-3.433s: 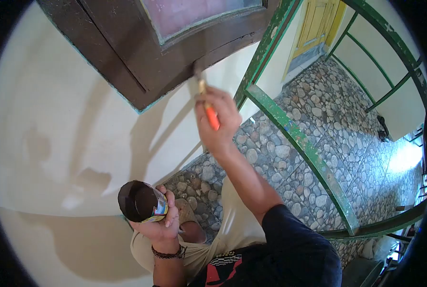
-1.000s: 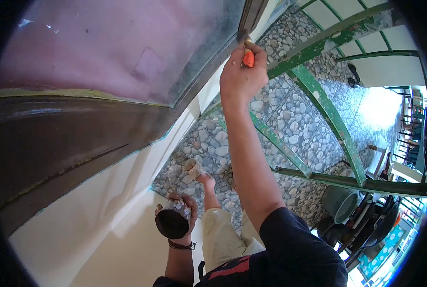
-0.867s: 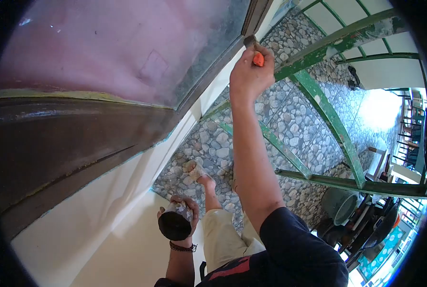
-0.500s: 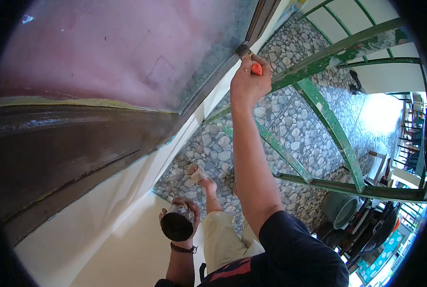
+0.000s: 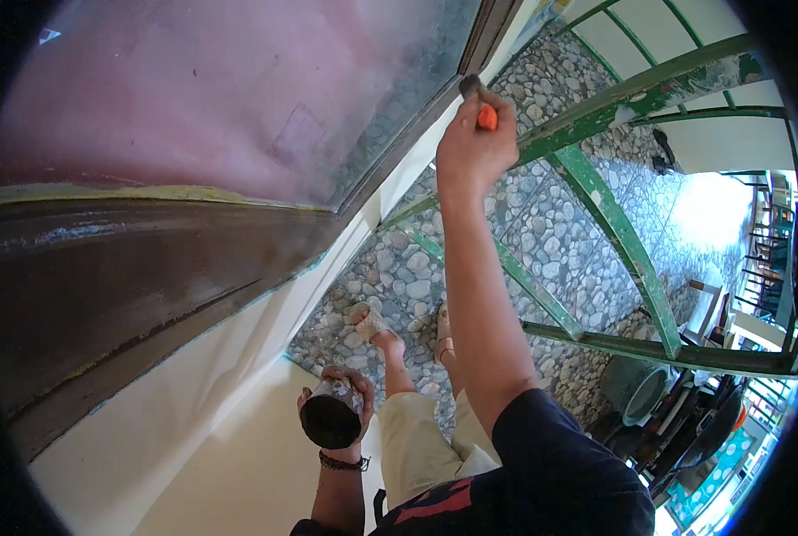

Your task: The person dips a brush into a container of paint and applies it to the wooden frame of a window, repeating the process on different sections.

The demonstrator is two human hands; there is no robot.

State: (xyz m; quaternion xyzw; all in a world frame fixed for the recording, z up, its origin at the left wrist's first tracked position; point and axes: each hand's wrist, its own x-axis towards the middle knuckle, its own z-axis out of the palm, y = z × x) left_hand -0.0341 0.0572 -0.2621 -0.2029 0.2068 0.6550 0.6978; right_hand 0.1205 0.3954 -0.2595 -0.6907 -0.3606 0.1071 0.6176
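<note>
My right hand (image 5: 478, 143) is closed round a paintbrush (image 5: 487, 117) with an orange handle. The dark bristles are beside the brown wooden frame (image 5: 399, 141) of a window; whether they touch it I cannot tell. Lower down, my left hand (image 5: 360, 393) holds a can (image 5: 331, 418) whose open top shows dark contents. The window's glass pane (image 5: 202, 98) looks pinkish and hazy, and a wide brown board (image 5: 104, 277) runs below it.
Green metal railing (image 5: 609, 205) with chipped paint stands to the right, over a pebble-patterned floor (image 5: 399, 268). A grey bucket (image 5: 636, 389) and piled items lie at the lower right. Cream wall (image 5: 238, 406) is beneath the frame.
My right hand and the brush have shifted slightly right, with the bristles tilted differently at the frame. My other foot now shows beside my arm. The left hand and can are nearly unmoved.
</note>
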